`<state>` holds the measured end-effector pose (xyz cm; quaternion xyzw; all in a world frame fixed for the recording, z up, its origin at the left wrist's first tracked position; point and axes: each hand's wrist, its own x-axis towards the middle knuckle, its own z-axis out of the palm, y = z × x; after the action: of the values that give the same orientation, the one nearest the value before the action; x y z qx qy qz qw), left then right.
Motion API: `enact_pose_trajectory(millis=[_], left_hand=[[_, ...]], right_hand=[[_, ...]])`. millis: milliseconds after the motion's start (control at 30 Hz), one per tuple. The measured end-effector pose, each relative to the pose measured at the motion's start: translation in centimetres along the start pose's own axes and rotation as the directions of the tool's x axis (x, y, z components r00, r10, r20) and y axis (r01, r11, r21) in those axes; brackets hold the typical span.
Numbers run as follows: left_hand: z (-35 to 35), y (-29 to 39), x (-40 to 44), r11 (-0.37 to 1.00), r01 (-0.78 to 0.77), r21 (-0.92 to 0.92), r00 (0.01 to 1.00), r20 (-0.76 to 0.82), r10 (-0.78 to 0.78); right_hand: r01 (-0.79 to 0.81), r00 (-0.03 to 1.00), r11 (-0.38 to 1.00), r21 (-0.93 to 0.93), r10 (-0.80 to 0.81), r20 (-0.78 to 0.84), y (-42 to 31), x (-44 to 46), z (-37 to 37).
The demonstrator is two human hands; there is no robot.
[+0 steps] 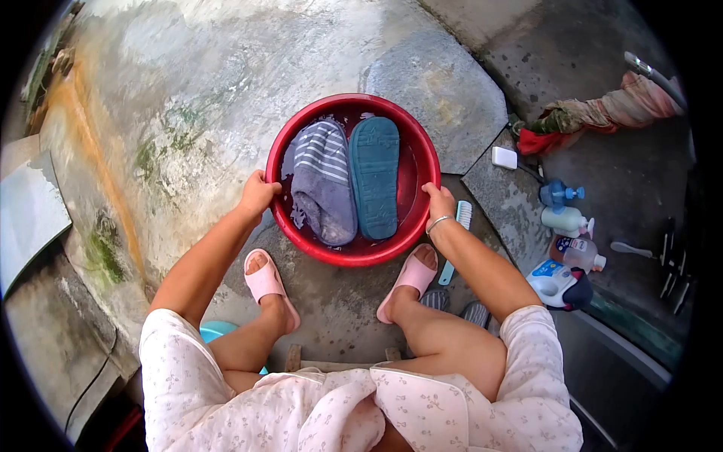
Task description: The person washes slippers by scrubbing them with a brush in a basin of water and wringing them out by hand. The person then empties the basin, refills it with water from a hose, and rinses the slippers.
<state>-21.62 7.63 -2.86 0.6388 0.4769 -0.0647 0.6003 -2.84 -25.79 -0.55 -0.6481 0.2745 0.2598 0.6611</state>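
Note:
A round red basin [354, 257] sits in front of me, with water and a pair of slippers in it. On its left side lies a grey slipper [325, 181] with a striped upper, facing up. Beside it a slipper with a teal sole [376, 178] rests sole up. My left hand [258, 193] is closed on the basin's left rim, fingers curled round the edge. At the right rim my right hand [439, 203], with a bracelet at the wrist, grips the basin with its thumb over the edge.
A scrubbing brush [456, 241] lies right of the basin, near striped slippers [474, 313]. Several bottles, among them a white and blue jug [556, 282], stand farther right. A white soap bar [504, 157] and a twisted cloth [602, 109] lie at upper right. My feet wear pink slippers [265, 280].

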Motion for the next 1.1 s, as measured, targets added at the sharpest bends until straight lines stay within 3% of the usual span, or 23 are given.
enact_pose_trajectory(millis=[133, 167, 200, 233, 267, 300, 333, 367, 400, 433, 500, 533, 633, 833, 967, 1033, 1100], left_hand=[[0.0, -0.6, 0.0, 0.997, -0.015, 0.075, 1.0, -0.019, 0.016], [0.2, -0.4, -0.6, 0.997, -0.014, 0.072, 1.0, -0.019, 0.015], [0.8, 0.7, -1.6, 0.913, -0.211, 0.35, 0.954, -0.128, 0.27], [1.3, 1.8, -2.6, 0.716, -0.335, 0.613, 0.834, -0.161, 0.528], [1.6, 4.0, -4.4, 0.648, -0.443, 0.62, 0.787, -0.078, 0.612], [2.4, 5.5, -5.7, 0.505, -0.569, 0.649, 0.673, 0.015, 0.739], [3.4, 5.8, -6.4, 0.388, -0.598, 0.701, 0.633, 0.117, 0.765], [4.8, 5.8, -7.4, 0.366, -0.594, 0.716, 0.674, 0.194, 0.713], [6.4, 5.5, -8.1, 0.337, -0.544, 0.769, 0.755, 0.274, 0.595], [7.6, 5.4, -8.7, 0.305, -0.539, 0.785, 0.781, 0.33, 0.531], [9.1, 5.0, -9.1, 0.254, -0.501, 0.827, 0.827, 0.371, 0.422], [9.3, 4.5, -8.7, 0.266, -0.498, 0.825, 0.831, 0.366, 0.42], [10.0, 2.9, -7.5, 0.329, -0.491, 0.807, 0.837, 0.331, 0.436], [11.0, 2.7, -6.1, 0.25, -0.458, 0.853, 0.867, 0.366, 0.339], [11.6, 1.9, -4.9, 0.171, -0.463, 0.87, 0.852, 0.384, 0.355], [11.6, 1.8, -4.1, 0.234, -0.487, 0.841, 0.847, 0.389, 0.364], [11.5, 2.2, -3.5, 0.21, -0.499, 0.841, 0.86, 0.449, 0.244]], right_hand=[[0.033, 0.999, 0.988, -0.154, -0.031, 0.014, 2.0, 3.0, -2.4], [0.222, 0.975, 0.884, -0.411, -0.211, 0.074, 2.0, 4.8, -3.3], [0.317, 0.947, 0.792, -0.522, -0.293, 0.131, 0.8, 4.3, -2.9], [0.403, 0.91, 0.677, -0.616, -0.372, 0.186, -0.4, 3.8, -2.4], [0.599, 0.745, 0.327, -0.731, -0.562, 0.359, -4.2, 0.0, -0.1], [0.672, 0.532, -0.081, -0.736, -0.639, 0.555, -6.2, -2.7, 1.6], [0.733, 0.536, -0.055, -0.678, -0.567, 0.625, -6.2, -3.7, 2.8], [0.786, 0.529, -0.023, -0.617, -0.491, 0.692, -5.9, -4.4, 4.1], [0.751, 0.593, -0.032, -0.659, -0.406, 0.695, -4.5, -4.7, 5.1], [0.673, 0.716, 0.004, -0.739, -0.251, 0.651, -3.2, -5.1, 6.0], [0.533, 0.846, -0.053, -0.845, 0.012, 0.533, -1.9, -6.3, 8.3], [0.518, 0.852, -0.129, -0.845, -0.001, 0.523, -0.8, -6.5, 8.8], [0.513, 0.849, -0.134, -0.848, -0.068, 0.525, 1.3, -5.5, 9.0], [0.519, 0.829, -0.167, -0.838, -0.139, 0.541, 4.0, -3.9, 9.3], [0.437, 0.88, -0.236, -0.868, -0.089, 0.467, 4.6, -3.8, 10.5], [0.398, 0.896, -0.265, -0.878, -0.094, 0.435, 4.9, -3.5, 11.0], [0.398, 0.903, -0.243, -0.885, -0.07, 0.425, 4.7, -3.1, 11.1]])
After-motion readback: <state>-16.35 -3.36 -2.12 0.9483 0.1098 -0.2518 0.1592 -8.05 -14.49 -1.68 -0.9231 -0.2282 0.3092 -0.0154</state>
